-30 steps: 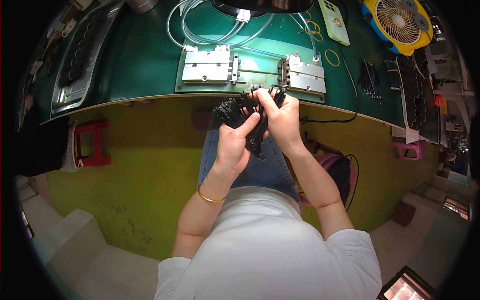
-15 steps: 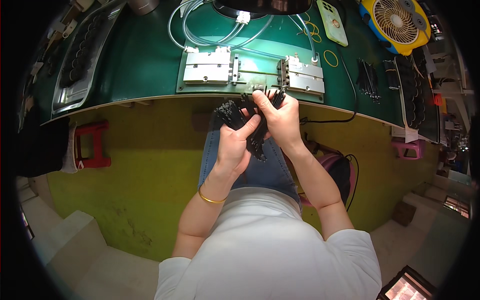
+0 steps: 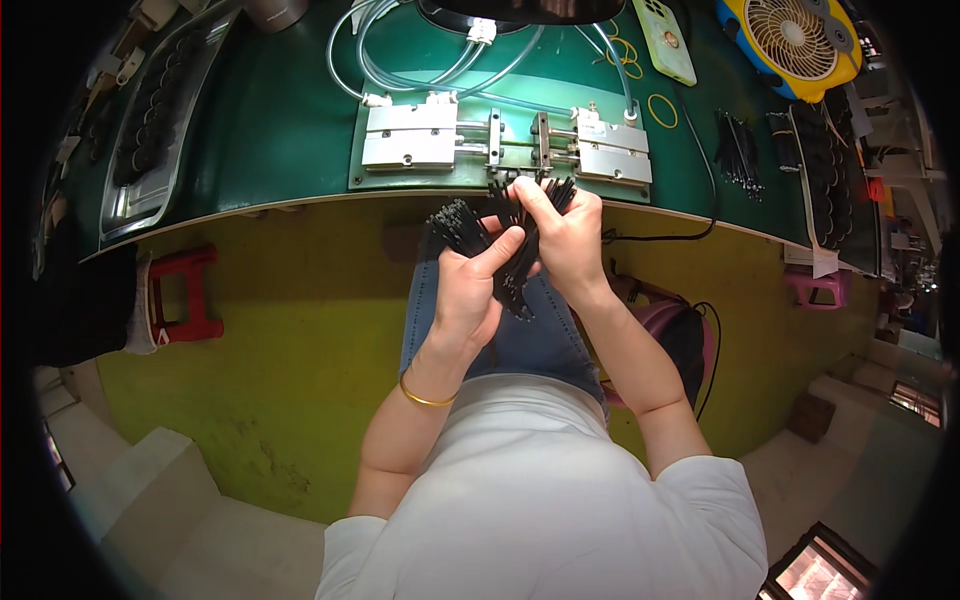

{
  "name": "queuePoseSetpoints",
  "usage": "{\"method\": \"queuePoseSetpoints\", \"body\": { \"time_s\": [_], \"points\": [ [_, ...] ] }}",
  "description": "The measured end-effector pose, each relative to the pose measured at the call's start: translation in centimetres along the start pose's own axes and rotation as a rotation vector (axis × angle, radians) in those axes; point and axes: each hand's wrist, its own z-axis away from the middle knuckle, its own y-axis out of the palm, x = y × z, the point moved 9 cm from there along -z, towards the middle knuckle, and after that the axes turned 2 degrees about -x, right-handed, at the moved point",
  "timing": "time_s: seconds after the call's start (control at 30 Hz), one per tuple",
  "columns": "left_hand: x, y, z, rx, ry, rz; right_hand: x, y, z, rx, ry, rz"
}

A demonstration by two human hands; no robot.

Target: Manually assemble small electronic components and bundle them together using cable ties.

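My left hand (image 3: 468, 285) is closed round a bundle of thin black wire-like pieces (image 3: 457, 228), their ends fanning out at the upper left. My right hand (image 3: 567, 238) is closed too, with the thumb and fingers pinching more such pieces (image 3: 508, 195) at the table's front edge. Lower ends of the pieces hang between both hands, above my lap. Just beyond my fingertips, a fixture with two silver air cylinders (image 3: 410, 137) stands on a pale green plate. Its two dark jaw blocks (image 3: 541, 140) face each other across a small gap. My fingers hide whatever lies at their near side.
Clear air hoses (image 3: 372, 60) loop behind the fixture. A metal tray (image 3: 150, 200) of black coils sits at the left. Rightward are a phone (image 3: 664, 42), a yellow-blue fan (image 3: 795, 45) and another pile of black pieces (image 3: 738, 155). A red stool (image 3: 188, 295) stands below the table.
The fixture's two jaw blocks have moved inward toward each other, showing their guide rods. Both hands keep their hold; the right has barely shifted.
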Motion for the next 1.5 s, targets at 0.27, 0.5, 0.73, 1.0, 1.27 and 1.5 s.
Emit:
{"method": "queuePoseSetpoints", "body": {
  "time_s": [0.27,0.5,0.73,1.0,1.27,1.5],
  "points": [
    [-0.1,0.1,0.1,0.015,-0.011,0.044,0.7,0.4,0.4,0.070,0.049,0.014],
    [-0.3,0.0,-0.1,0.054,0.009,-0.012,0.7,0.4,0.6,0.041,-0.050,0.050],
    [-0.1,-0.5,-0.6,0.011,0.024,0.021,0.4,-0.1,0.6,-0.038,-0.007,0.050],
    [0.0,-0.1,-0.6,0.014,0.005,0.040,0.4,-0.3,0.2,-0.041,-0.001,0.083],
    [-0.1,0.8,-0.1,0.056,-0.022,0.102,0.2,-0.4,0.0,-0.050,-0.015,-0.020],
    [0.0,0.3,0.3,0.071,-0.043,0.052,1.1,0.3,0.7,-0.005,-0.066,0.056]
  ]
}}
